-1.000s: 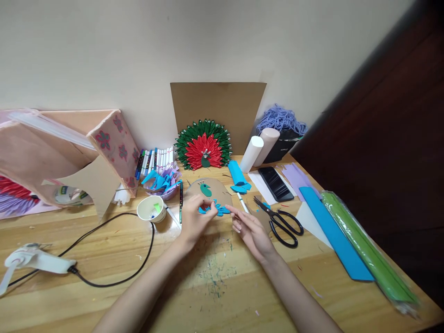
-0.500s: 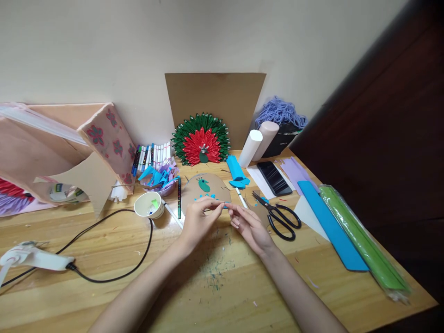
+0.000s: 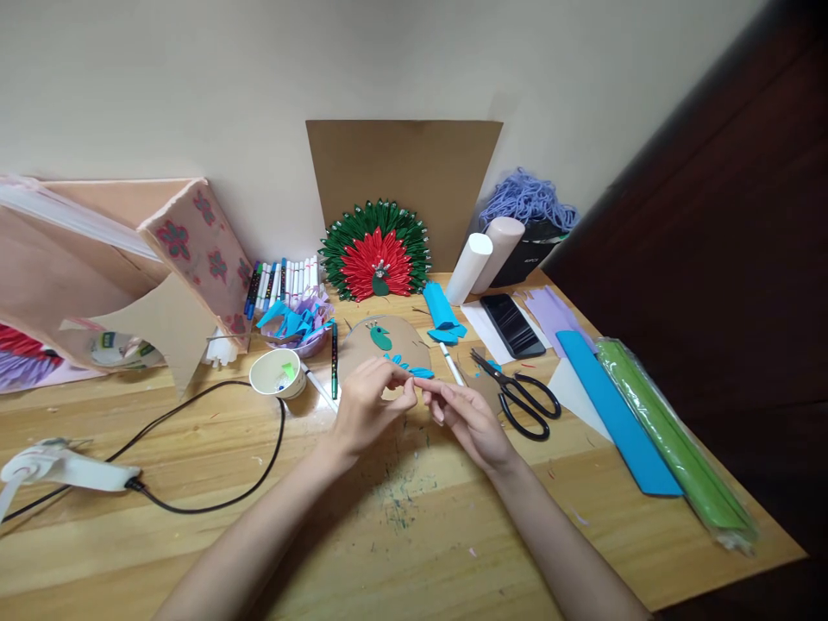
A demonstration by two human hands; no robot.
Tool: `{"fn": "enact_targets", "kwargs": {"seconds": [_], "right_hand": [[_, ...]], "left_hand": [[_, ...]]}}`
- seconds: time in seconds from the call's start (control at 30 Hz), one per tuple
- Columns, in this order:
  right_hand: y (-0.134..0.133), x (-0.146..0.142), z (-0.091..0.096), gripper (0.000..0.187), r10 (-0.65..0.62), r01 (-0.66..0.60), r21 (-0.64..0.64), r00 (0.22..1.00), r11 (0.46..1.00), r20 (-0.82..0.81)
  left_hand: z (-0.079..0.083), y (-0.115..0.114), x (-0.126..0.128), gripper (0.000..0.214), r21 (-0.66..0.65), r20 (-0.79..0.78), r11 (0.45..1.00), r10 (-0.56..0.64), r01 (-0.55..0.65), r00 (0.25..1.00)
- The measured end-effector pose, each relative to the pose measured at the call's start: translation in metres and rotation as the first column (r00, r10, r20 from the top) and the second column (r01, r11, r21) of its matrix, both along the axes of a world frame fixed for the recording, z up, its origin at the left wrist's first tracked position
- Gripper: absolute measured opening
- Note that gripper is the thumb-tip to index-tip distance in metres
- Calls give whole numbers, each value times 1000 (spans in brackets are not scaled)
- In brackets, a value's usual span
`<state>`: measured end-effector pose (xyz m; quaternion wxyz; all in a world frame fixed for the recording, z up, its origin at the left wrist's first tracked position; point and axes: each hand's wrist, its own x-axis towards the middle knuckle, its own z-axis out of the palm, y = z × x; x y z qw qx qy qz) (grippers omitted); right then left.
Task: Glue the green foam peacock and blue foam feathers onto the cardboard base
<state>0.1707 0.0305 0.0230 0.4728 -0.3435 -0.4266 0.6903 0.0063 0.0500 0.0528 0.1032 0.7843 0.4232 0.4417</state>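
Note:
My left hand (image 3: 372,401) is closed, with thumb and index finger bent toward each other just in front of a round piece of cardboard (image 3: 353,345). My right hand (image 3: 469,418) meets it from the other side, its fingers pinched together. The fingertips of both hands touch or nearly touch; whatever small thing is between them is hidden. On the cardboard lie a green bird-shaped cutout (image 3: 380,337) and blue petal-like pieces (image 3: 423,373), partly covered by my fingers. Black-handled scissors (image 3: 514,392) rest to the right of my right hand.
Behind stand a red and green peacock craft (image 3: 376,259) and a brown board (image 3: 401,164). A paper cup (image 3: 278,375), glue gun (image 3: 71,466) and its looped cord are left. A phone (image 3: 512,326), blue sheet (image 3: 617,418) and green wrapped roll (image 3: 673,440) are right.
My left fingers have bent more and the thumb has shifted slightly. More of the blue pieces shows behind my fingertips. The whole view has tilted a little.

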Motion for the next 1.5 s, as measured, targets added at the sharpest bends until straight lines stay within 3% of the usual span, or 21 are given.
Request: {"fn": "enact_targets", "kwargs": {"seconds": [0.13, 0.23, 0.3, 0.37, 0.47, 0.53, 0.63, 0.77, 0.9, 1.0, 1.1, 1.2, 1.27, 1.4, 1.5], "right_hand": [[-2, 0, -1, 28, -16, 17, 47, 1000, 999, -8], [1, 3, -4, 25, -139, 139, -12, 989, 990, -57], [4, 5, -7, 23, -219, 214, -67, 971, 975, -94], [7, 6, -9, 21, -266, 254, -107, 957, 961, -119], [11, 7, -10, 18, -298, 284, -125, 947, 951, -119], [12, 7, -11, 17, -304, 293, -109, 948, 950, -95], [11, 7, -11, 19, -289, 286, -73, 956, 955, -39], [6, 4, -12, 21, -224, 226, -33, 974, 974, 43], [4, 1, -17, 20, -212, 193, 100, 944, 976, 252], [7, 2, -23, 20, -299, 209, 240, 842, 948, 449], [12, 5, -30, 23, -375, 206, 344, 744, 916, 553], [16, 8, -34, 24, -408, 163, 417, 680, 894, 609], [17, 9, -35, 23, -429, 131, 465, 651, 876, 626], [18, 8, -34, 19, -437, 56, 517, 617, 854, 655], [18, 5, -33, 18, -451, 24, 547, 598, 837, 662]], "left_hand": [[1, -1, -2, 7, -49, 114, 995, 95, -90, 989], [5, 3, -8, 11, -244, 251, 956, 227, -166, 941], [9, 5, -10, 15, -426, 350, 899, 269, -104, 897], [14, 6, -9, 18, -560, 453, 827, 254, 51, 855], [19, 3, -8, 20, -621, 584, 736, 205, 270, 785], [21, -2, -10, 27, -619, 607, 723, 194, 306, 771], [21, -12, -23, 35, -624, 520, 753, 199, 210, 831], [17, -23, -61, 26, -603, 287, 797, 265, -41, 920], [16, -22, -112, 15, -490, 122, 761, 543, -425, 831], [15, -11, -141, 18, -359, 10, 739, 614, -570, 790], [9, 2, -152, 18, -299, -115, 720, 624, -626, 773], [5, 11, -151, 22, -241, -265, 658, 663, -714, 700], [4, 13, -150, 28, -185, -341, 646, 664, -740, 665], [10, 9, -150, 21, -34, -382, 736, 616, -677, 689], [15, 1, -143, 19, 28, -360, 767, 606, -641, 709]]}}
